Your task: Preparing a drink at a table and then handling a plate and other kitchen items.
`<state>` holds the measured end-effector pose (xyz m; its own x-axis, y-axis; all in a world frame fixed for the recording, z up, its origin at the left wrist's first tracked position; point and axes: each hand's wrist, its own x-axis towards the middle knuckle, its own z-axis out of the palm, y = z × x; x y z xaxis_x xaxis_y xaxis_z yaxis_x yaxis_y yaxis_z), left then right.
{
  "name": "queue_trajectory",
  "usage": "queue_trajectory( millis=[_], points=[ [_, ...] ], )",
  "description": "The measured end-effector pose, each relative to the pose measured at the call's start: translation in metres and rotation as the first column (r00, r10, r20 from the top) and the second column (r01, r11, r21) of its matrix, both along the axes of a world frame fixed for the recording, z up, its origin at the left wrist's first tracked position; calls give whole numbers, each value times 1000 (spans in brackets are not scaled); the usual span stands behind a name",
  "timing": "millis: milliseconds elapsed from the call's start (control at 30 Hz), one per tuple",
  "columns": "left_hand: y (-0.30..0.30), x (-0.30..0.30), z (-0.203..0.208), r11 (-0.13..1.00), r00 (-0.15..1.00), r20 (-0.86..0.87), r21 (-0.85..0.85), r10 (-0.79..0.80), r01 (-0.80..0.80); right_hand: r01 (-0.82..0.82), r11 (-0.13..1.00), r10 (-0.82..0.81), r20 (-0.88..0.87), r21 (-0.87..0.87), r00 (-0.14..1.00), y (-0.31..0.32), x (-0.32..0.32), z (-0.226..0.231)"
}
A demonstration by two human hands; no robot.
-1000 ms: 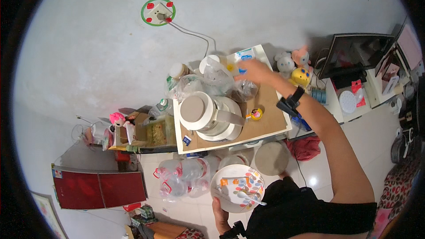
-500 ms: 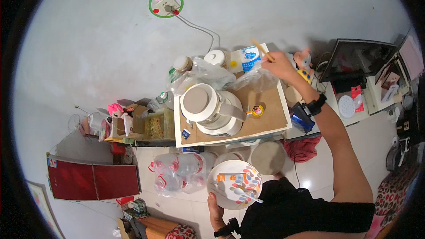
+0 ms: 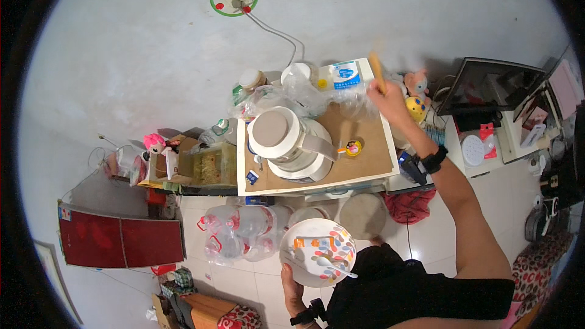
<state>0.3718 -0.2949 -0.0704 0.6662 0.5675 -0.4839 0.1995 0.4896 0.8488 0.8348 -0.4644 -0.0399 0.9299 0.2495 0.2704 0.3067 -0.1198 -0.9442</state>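
Observation:
My left hand holds a white bowl with coloured dots close to my body; a white spoon and an orange-and-white packet lie in it. My right hand is raised over the far right corner of the small wooden table, gripping wooden chopsticks that point up and look blurred. Just left of that hand lies crumpled clear plastic wrapping. A white electric kettle stands on the table's left half.
Jars, a white-and-blue carton and bottles crowd the table's back edge. Large water bottles stand on the floor below, and a round stool. A dark monitor sits at right, cardboard boxes at left.
My right hand has lifted from the plastic wrapping at the table's back toward the right corner, now holding chopsticks upright. The bowl in my left hand stays put.

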Motion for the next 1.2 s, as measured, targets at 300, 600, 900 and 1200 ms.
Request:
queue_trajectory(
  millis=[300,600,900,1200],
  points=[
    [-3,-14,12,1000,999,-39,-3,2,-2,-84,915,173,195,-395,966,32,-25,62],
    [-13,-16,16,997,997,-17,14,71,-71,-126,372,585,127,-920,801,130,28,12],
    [-6,-50,5,992,992,15,5,128,-128,-53,321,534,134,-946,834,110,22,35],
    [10,-116,3,949,931,186,-75,315,-306,-273,881,304,19,-386,953,-2,-74,111]
  ],
)
